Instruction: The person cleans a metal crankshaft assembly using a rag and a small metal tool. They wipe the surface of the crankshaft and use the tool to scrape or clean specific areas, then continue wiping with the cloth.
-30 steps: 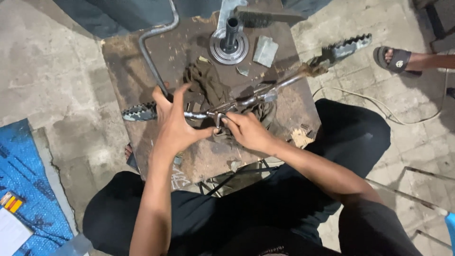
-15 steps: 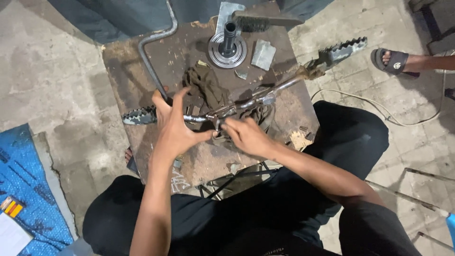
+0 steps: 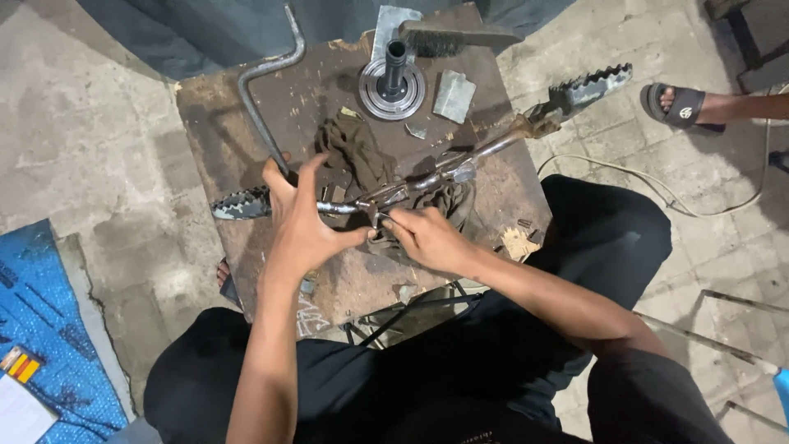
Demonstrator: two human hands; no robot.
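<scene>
Bare forearms, no sleeves in view, black trousers (image 3: 526, 362), no gloves or rings

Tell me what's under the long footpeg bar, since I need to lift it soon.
A crumpled dark rag lies under the footpeg bar on the rusty work table. The left hand and right hand cover the bar's middle.

Rough grey concrete floor (image 3: 107, 107), cracked and stained. Worn brown wooden surface (image 3: 230, 123) in the middle, scratched. Blue bubble-textured sheet (image 3: 49, 345) at lower left on the floor. Pale cable (image 3: 657, 185) trails over the floor at right. Dark cloth (image 3: 205, 25) along the top edge. Dim, even light.
</scene>
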